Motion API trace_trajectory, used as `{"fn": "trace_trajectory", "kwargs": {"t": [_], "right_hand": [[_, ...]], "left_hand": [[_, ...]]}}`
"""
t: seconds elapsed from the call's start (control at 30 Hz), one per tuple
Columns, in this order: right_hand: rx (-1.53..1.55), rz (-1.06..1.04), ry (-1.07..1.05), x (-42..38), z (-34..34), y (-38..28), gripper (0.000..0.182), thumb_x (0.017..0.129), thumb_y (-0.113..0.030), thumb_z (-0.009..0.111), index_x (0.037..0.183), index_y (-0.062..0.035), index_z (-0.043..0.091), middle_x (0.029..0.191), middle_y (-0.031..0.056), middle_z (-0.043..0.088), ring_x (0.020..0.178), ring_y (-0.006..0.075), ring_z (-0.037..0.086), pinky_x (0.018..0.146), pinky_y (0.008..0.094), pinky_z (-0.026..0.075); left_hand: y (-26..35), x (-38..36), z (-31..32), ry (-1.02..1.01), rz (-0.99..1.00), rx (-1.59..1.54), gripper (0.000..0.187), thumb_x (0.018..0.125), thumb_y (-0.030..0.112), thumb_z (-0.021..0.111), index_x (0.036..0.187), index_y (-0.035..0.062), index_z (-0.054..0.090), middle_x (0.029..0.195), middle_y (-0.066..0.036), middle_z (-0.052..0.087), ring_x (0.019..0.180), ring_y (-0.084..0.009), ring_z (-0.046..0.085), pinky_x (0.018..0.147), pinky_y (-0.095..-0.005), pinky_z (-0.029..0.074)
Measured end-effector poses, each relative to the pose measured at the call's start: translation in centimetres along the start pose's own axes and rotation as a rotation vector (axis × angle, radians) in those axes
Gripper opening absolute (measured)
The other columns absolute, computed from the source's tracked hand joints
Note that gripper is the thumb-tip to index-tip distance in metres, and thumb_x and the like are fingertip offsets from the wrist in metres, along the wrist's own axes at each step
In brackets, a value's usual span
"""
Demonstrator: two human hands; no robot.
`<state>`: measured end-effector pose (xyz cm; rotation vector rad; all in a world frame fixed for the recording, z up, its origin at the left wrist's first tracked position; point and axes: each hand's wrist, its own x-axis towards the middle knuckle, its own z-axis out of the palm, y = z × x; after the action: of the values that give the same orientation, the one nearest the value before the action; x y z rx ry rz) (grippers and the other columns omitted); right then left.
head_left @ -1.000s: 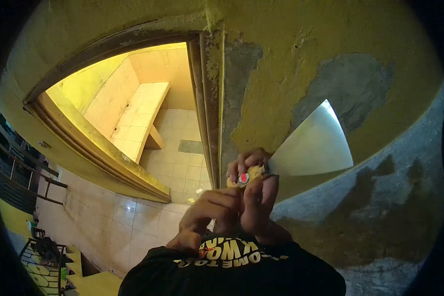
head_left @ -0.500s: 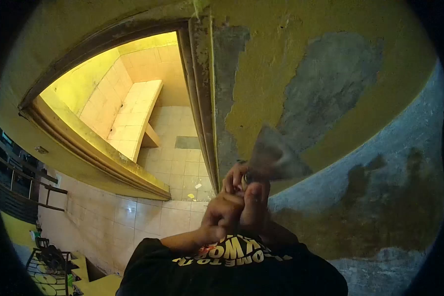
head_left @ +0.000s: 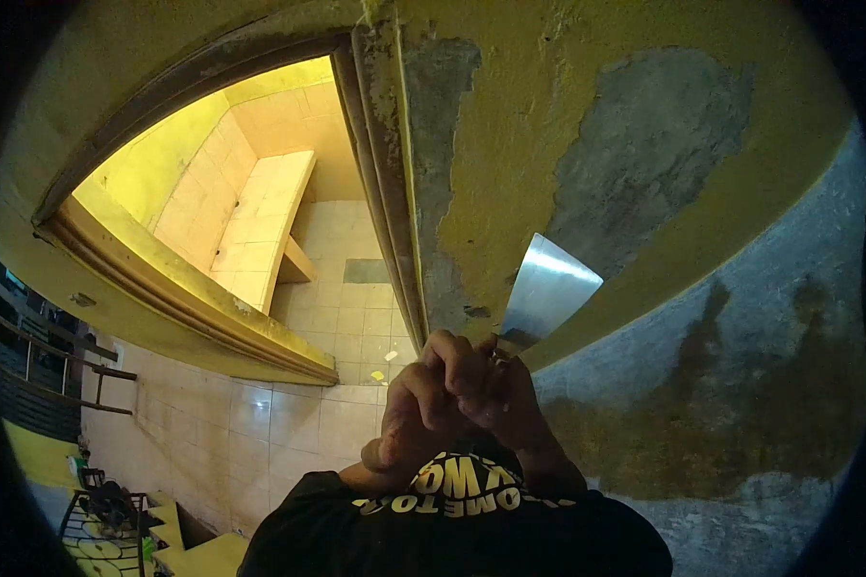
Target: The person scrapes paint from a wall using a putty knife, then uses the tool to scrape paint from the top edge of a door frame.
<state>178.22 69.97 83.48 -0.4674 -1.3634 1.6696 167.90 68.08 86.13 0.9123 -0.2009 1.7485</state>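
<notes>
A scraper (head_left: 548, 288) with a wide, shiny metal blade points up and to the right in front of the wall. My right hand (head_left: 505, 394) is closed at its lower end, where the handle is hidden by fingers. Pressed close against it, my left hand (head_left: 423, 389) has its fingers curled inward. Whether the left fingers grip the handle or only touch the right hand cannot be made out. Behind the blade is the yellow painted wall (head_left: 505, 183), with a bare grey patch (head_left: 654, 144) where paint is gone.
To the left, a brown door frame (head_left: 380, 163) opens onto a lit tiled room with a tiled ledge (head_left: 265, 212). Pale floor tiles (head_left: 294, 423) lie below. A metal rack (head_left: 101, 529) stands at lower left. The grey-blue wall (head_left: 644, 385) at right carries shadows.
The blade was blurred and tilted flatter; now it is sharp, brighter and more upright. Both hands have turned and shifted slightly, staying together. The view has moved a little.
</notes>
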Motion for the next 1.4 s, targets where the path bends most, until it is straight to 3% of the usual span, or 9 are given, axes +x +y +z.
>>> {"fn": "trace_trajectory", "kwargs": {"t": [0.13, 0.43, 0.53, 0.77, 0.87, 0.97, 1.03, 1.23, 1.4], "right_hand": [[0.043, 0.22, 0.153, 0.0, 0.7, -0.9, 0.027, 0.079, -0.009, 0.065, 0.096, -0.0046, 0.044, 0.085, 0.0, 0.049, 0.078, 0.0078, 0.05, 0.067, 0.023, 0.042], [0.487, -0.063, 0.027, -0.2, 0.7, 0.4, 0.038, 0.079, -0.009, 0.066, 0.109, -0.0054, 0.042, 0.086, 0.0002, 0.049, 0.076, 0.0074, 0.05, 0.067, 0.0213, 0.043], [0.244, 0.074, 0.101, -0.3, 0.5, 0.5, 0.046, 0.078, -0.009, 0.067, 0.114, -0.0047, 0.04, 0.087, 0.0015, 0.051, 0.08, 0.0079, 0.053, 0.068, 0.0231, 0.045], [0.169, 0.038, 0.111, -0.6, 0.4, -0.5, 0.031, 0.075, -0.007, 0.07, 0.099, -0.0009, 0.051, 0.083, 0.0028, 0.056, 0.08, 0.0092, 0.056, 0.068, 0.0236, 0.047], [0.292, 0.1, 0.052, -0.8, 0.0, -0.5, 0.052, 0.07, -0.011, 0.074, 0.112, 0.0011, 0.046, 0.093, 0.0053, 0.054, 0.085, 0.0129, 0.056, 0.072, 0.0249, 0.048], [0.084, 0.169, 0.147, -0.8, 0.9, -1.6, 0.029, 0.073, -0.005, 0.071, 0.095, -0.0024, 0.052, 0.082, 0.0034, 0.057, 0.076, 0.0101, 0.057, 0.065, 0.0239, 0.048], [0.346, -0.015, 0.15, -0.8, 1.4, -1.0, 0.035, 0.073, -0.005, 0.072, 0.099, -0.0034, 0.049, 0.081, 0.0036, 0.057, 0.075, 0.0096, 0.057, 0.063, 0.0224, 0.048], [0.192, 0.016, -0.106, -0.3, -0.7, -1.9, 0.042, 0.07, -0.007, 0.075, 0.101, -0.0024, 0.048, 0.077, 0.0028, 0.059, 0.068, 0.0085, 0.058, 0.059, 0.0213, 0.049], [0.051, 0.144, 0.032, -0.8, 0.4, -3.4, 0.044, 0.07, -0.006, 0.076, 0.103, 0.0, 0.047, 0.079, 0.0045, 0.061, 0.069, 0.0094, 0.06, 0.058, 0.0215, 0.05]], "left_hand": [[-0.1, -0.3, 0.1, 0.045, 0.026, 0.045, 0.044, 0.07, 0.053, 0.061, 0.075, 0.0108, 0.048, 0.091, -0.007, 0.036, 0.083, -0.0204, 0.04, 0.084, -0.0413, 0.032], [0.1, -1.1, -0.8, 0.006, -0.031, 0.128, 0.04, 0.072, 0.051, 0.06, 0.074, 0.0148, 0.045, 0.088, -0.003, 0.034, 0.088, -0.0228, 0.038, 0.079, -0.0414, 0.035], [0.4, -1.4, -0.6, 0.066, -0.087, 0.171, 0.041, 0.071, 0.051, 0.061, 0.078, 0.0133, 0.045, 0.088, -0.003, 0.033, 0.088, -0.0228, 0.038, 0.077, -0.0396, 0.036], [0.2, -1.8, 0.9, 0.025, -0.14, 0.245, 0.05, 0.07, 0.052, 0.06, 0.093, 0.0125, 0.042, 0.088, -0.005, 0.035, 0.088, -0.0229, 0.038, 0.084, -0.0412, 0.032], [0.2, -1.9, 1.2, 0.014, -0.122, 0.249, 0.052, 0.068, 0.053, 0.06, 0.094, 0.0123, 0.042, 0.089, -0.006, 0.037, 0.088, -0.0235, 0.039, 0.09, -0.0434, 0.028], [0.2, -2.1, 0.9, 0.006, -0.124, 0.255, 0.054, 0.067, 0.054, 0.061, 0.095, 0.0119, 0.042, 0.09, -0.006, 0.038, 0.088, -0.0244, 0.042, 0.095, -0.0449, 0.025], [0.2, -1.9, 0.7, -0.034, -0.111, 0.274, 0.055, 0.066, 0.054, 0.062, 0.095, 0.0117, 0.042, 0.09, -0.006, 0.039, 0.087, -0.0249, 0.043, 0.097, -0.0452, 0.025], [1.5, -2.9, 0.3, 0.092, -0.315, 0.164, 0.055, 0.064, 0.055, 0.065, 0.086, 0.0101, 0.041, 0.094, -0.011, 0.045, 0.087, -0.0235, 0.046, 0.081, -0.0355, 0.041], [1.5, -2.7, 1.1, 0.196, -0.365, 0.316, 0.06, 0.061, 0.059, 0.068, 0.079, 0.0087, 0.042, 0.096, -0.014, 0.047, 0.086, -0.0203, 0.048, 0.069, -0.0286, 0.042]]}}
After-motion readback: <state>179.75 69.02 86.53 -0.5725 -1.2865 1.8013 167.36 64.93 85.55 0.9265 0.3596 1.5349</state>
